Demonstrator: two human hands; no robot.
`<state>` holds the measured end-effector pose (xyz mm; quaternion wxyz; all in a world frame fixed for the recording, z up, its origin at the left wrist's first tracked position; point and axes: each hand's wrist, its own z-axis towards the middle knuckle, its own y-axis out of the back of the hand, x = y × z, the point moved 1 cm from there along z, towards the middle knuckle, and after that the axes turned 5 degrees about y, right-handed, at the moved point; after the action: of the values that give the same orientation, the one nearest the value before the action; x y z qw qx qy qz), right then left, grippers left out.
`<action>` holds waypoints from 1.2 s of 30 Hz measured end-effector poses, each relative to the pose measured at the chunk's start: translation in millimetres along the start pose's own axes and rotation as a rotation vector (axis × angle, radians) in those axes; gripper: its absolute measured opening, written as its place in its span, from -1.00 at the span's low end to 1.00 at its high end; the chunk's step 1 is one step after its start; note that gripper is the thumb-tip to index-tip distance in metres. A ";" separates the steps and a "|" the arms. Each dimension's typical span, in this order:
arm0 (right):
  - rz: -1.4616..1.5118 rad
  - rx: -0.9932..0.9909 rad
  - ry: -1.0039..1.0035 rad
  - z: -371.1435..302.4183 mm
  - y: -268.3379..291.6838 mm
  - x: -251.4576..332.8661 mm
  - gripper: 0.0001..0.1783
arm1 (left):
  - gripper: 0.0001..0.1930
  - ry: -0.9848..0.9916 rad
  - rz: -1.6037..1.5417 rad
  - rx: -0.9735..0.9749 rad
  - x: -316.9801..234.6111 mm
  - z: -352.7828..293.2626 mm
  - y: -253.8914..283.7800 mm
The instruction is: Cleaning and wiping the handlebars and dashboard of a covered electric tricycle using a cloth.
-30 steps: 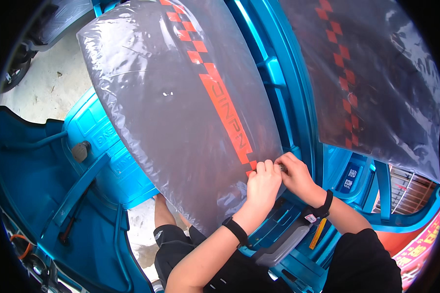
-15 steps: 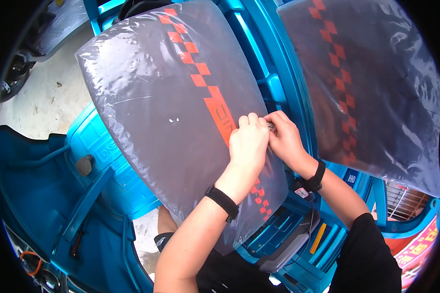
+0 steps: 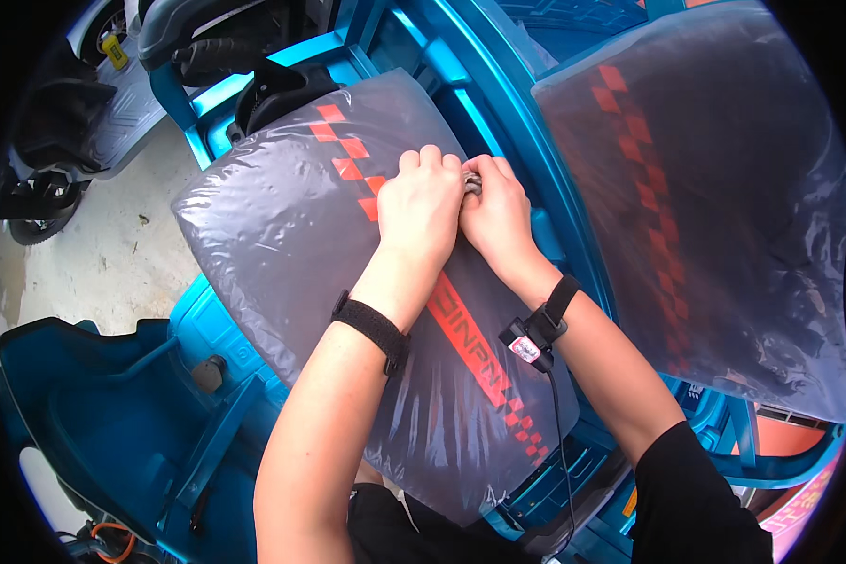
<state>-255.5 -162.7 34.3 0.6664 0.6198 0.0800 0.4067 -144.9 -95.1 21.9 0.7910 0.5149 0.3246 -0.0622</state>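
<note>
A dark seat cushion (image 3: 320, 254) with a red checkered stripe lies slantwise before me, wrapped in clear plastic film. Both hands are together over its upper right edge. My left hand (image 3: 418, 207) is closed, its fingers curled downward against the wrapped cushion; what they grip is hidden. Right beside it, my right hand (image 3: 495, 209) is closed around small grey metal-looking pieces (image 3: 473, 183), which show between thumb and fingers; their exact kind is unclear. Black straps circle both wrists, and a small device (image 3: 524, 346) with a cable hangs at the right one.
A second plastic-wrapped panel (image 3: 724, 207) with a similar stripe stands at the right. Blue vehicle bodywork (image 3: 536, 141) runs between the two. A blue shell with a pedal (image 3: 210, 374) is at lower left. Another vehicle (image 3: 113, 122) stands on the concrete floor (image 3: 94, 254) at far left.
Both hands have moved up along the cushion's edge, away from the stripe's lettered part, which now shows below them. The view has shifted, showing more of the far end.
</note>
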 end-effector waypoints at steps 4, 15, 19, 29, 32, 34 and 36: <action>-0.004 -0.014 0.070 40.7 -17.4 4.0 -0.74 | -0.75 -0.048 0.054 -0.022 23.5 28.3 -4.2; 0.019 -0.104 0.049 105.3 -47.7 19.0 -0.77 | -0.94 -0.224 0.331 -0.254 68.1 97.5 1.2; 0.040 -0.093 0.053 120.7 -49.6 17.5 -0.75 | -0.86 -0.219 0.261 -0.185 76.4 117.5 3.2; 0.060 -0.095 0.035 144.3 -60.6 15.5 -0.78 | -0.86 -0.180 0.146 -0.059 96.1 156.6 2.6; 0.051 -0.082 0.048 145.0 -71.4 3.8 -0.77 | -0.86 -0.131 0.062 0.005 103.0 158.5 -7.7; 0.073 -0.073 0.043 149.1 -73.3 -0.6 -0.79 | -0.88 -0.084 0.034 0.044 103.5 163.3 -8.8; 0.094 -0.064 0.039 150.7 -73.1 -0.8 -0.80 | -0.85 -0.059 0.023 0.046 103.6 164.5 -10.8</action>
<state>-131.7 -270.7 1.8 0.6643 0.5931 0.0506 0.4521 5.3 -216.3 -3.7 0.7888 0.5346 0.2938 -0.0758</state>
